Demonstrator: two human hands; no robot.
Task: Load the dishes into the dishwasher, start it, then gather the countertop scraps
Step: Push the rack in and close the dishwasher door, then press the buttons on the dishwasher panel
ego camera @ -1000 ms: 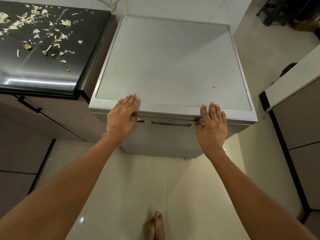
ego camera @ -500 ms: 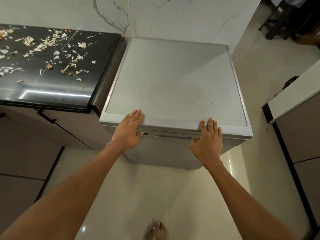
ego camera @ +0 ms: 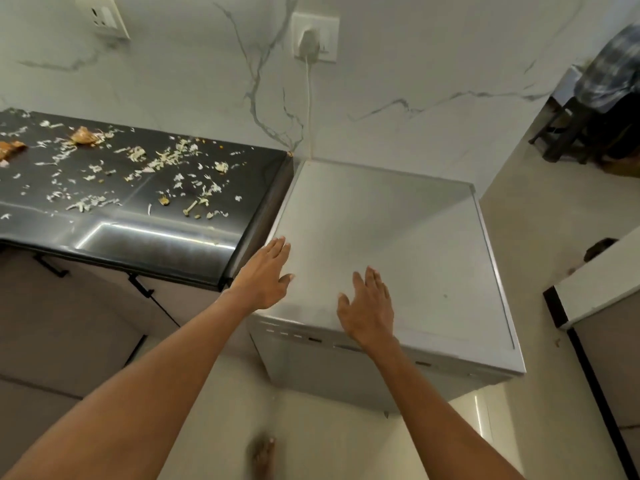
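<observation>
1. Dishwasher stands with its left side against the right end of the black countertop and its back to the marble wall. Its door looks closed; the control strip runs along the front edge, facing the person.
2. Left hand is over the front-left corner of the dishwasher top, fingers straight and spread, grasping nothing. Whether it touches the top I cannot tell.
3. Right hand is over the front edge, just above the control strip, fingers loose and also empty.
4. Both hands being released and clear of the door suggests loading is done and starting is either finished or about finished.
5. Scraps lie scattered over the countertop, thickest from the back edge toward the middle, with 2 brown peel pieces near the back-left. No single long axis; gathering looks not yet begun.
6. Power cord drops from the wall socket behind the dishwasher.
</observation>
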